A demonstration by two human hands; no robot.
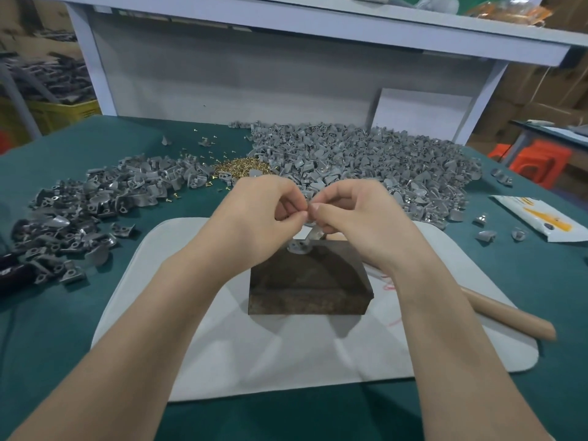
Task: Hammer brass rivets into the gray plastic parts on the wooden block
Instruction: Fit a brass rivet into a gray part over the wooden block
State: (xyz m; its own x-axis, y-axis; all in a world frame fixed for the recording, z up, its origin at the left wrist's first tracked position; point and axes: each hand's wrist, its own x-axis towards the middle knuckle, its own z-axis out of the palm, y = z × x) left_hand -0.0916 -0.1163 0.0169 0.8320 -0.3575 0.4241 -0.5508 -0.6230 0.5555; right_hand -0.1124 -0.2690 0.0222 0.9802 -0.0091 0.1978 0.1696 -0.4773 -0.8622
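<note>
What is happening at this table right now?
A person works with both hands over a wooden block. The right hand seems to hold a gray part that rests on the block's far edge, while the left hand pinches at its top; what it pinches is too small to tell. A wooden handle lies untouched on the white mat.

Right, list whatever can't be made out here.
Head view:
- Whatever the left hand and right hand pinch: hidden by the fingertips, too small.
- Gray plastic part on the wooden block: top covered by the hands.
- Wooden handle: one end behind the right forearm, so no tool head shows.
- Dark object: cut by the left edge.
- White packet: print too small.
</note>
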